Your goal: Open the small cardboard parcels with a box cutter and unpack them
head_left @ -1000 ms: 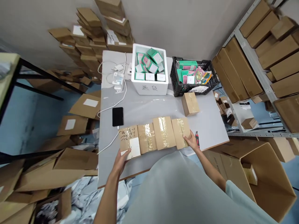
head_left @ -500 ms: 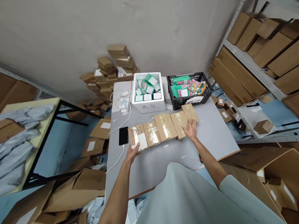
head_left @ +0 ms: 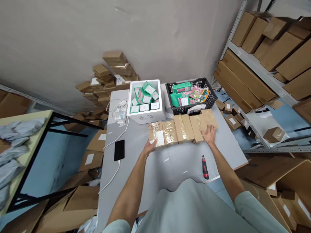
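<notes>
Several taped brown cardboard boxes [head_left: 184,128] lie in a touching row across the grey table. At the row's left end, my left hand [head_left: 149,147] grips the near corner of a box with handwriting and a white label [head_left: 155,131]. Its thumb rests on the label; its other fingers are partly hidden. My right hand [head_left: 209,134] lies with fingers spread on the boxes at the right end, over the near edge of the last cardboard box [head_left: 210,118]. A red and black utility knife [head_left: 205,167] lies on the table nearer my body.
Behind the row stand a white foam box [head_left: 148,117] with small green boxes and a black crate [head_left: 191,110] with green packages. A phone [head_left: 119,150] and white cables lie at left. Shelves [head_left: 257,69] with cartons flank the right; more cartons crowd the floor.
Both hands and the row of boxes have moved away from my body and to the right, up close to the foam box and crate. The utility knife has come into full view.
</notes>
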Motion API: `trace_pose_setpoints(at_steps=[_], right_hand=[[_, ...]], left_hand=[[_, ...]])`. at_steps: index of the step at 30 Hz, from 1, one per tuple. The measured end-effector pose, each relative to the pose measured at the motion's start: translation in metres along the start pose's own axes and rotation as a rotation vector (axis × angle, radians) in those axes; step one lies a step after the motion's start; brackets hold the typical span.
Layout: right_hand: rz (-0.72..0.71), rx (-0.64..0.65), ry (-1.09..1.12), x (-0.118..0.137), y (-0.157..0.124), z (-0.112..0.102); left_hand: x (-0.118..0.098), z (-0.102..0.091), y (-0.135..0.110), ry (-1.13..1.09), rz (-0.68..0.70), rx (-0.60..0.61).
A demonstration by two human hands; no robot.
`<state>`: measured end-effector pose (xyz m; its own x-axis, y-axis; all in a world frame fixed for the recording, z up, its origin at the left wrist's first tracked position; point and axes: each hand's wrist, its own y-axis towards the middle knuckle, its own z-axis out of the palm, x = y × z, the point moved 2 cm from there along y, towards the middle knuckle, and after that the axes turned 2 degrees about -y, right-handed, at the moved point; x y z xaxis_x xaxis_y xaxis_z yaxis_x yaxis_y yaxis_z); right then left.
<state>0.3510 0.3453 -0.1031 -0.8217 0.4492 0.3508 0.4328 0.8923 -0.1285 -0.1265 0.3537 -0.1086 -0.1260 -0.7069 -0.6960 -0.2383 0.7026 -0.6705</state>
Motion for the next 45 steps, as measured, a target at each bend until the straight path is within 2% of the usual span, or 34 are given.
trace_pose_setpoints(at_steps=[4, 7, 9, 11, 13, 17, 20, 23, 27, 30, 33, 37, 39, 40, 42, 45], right_hand=[[-0.009, -0.003, -0.053, -0.013, 0.024, -0.017], [-0.040, -0.013, -0.058, -0.014, 0.037, -0.030], [-0.045, -0.018, -0.055, -0.016, 0.047, -0.039], [-0.018, -0.020, -0.050, -0.022, 0.058, -0.048], [0.034, -0.005, -0.039, -0.030, 0.068, -0.054], [0.101, 0.070, -0.006, -0.042, 0.081, -0.059], [0.116, 0.101, 0.007, -0.043, 0.085, -0.064], [0.149, 0.103, 0.018, -0.039, 0.088, -0.070], [0.234, 0.061, 0.062, -0.036, 0.076, -0.078], [0.331, -0.037, 0.093, -0.045, 0.045, -0.082], [0.409, -0.179, 0.102, -0.068, -0.010, -0.091], [0.381, -0.361, 0.080, -0.112, -0.115, -0.116], [0.260, -0.557, 0.125, -0.126, -0.174, -0.134], [0.174, -0.576, 0.132, -0.128, -0.201, -0.140], [0.044, -0.503, 0.153, -0.123, -0.250, -0.147], [-0.109, -0.230, 0.171, -0.090, -0.294, -0.135]], left_hand=[[-0.012, 0.031, 0.014, 0.015, 0.014, -0.023], [-0.016, 0.039, 0.010, 0.032, 0.041, -0.057], [-0.011, 0.042, 0.000, 0.041, 0.083, -0.087], [0.003, 0.044, -0.017, 0.050, 0.122, -0.123], [0.026, 0.048, -0.039, 0.065, 0.116, -0.158], [0.084, 0.060, -0.086, 0.098, -0.005, -0.183], [0.114, 0.070, -0.115, 0.105, -0.048, -0.152], [0.124, 0.079, -0.132, 0.103, -0.013, -0.111], [0.116, 0.087, -0.142, 0.083, 0.101, -0.067], [0.106, 0.088, -0.144, 0.036, 0.179, -0.039], [0.100, 0.078, -0.151, -0.033, 0.248, -0.033], [0.100, 0.054, -0.171, -0.118, 0.359, -0.013], [0.102, 0.043, -0.183, -0.148, 0.376, 0.012], [0.103, 0.038, -0.189, -0.159, 0.378, 0.027], [0.105, 0.030, -0.199, -0.168, 0.374, 0.055], [0.107, 0.023, -0.205, -0.170, 0.348, 0.084]])
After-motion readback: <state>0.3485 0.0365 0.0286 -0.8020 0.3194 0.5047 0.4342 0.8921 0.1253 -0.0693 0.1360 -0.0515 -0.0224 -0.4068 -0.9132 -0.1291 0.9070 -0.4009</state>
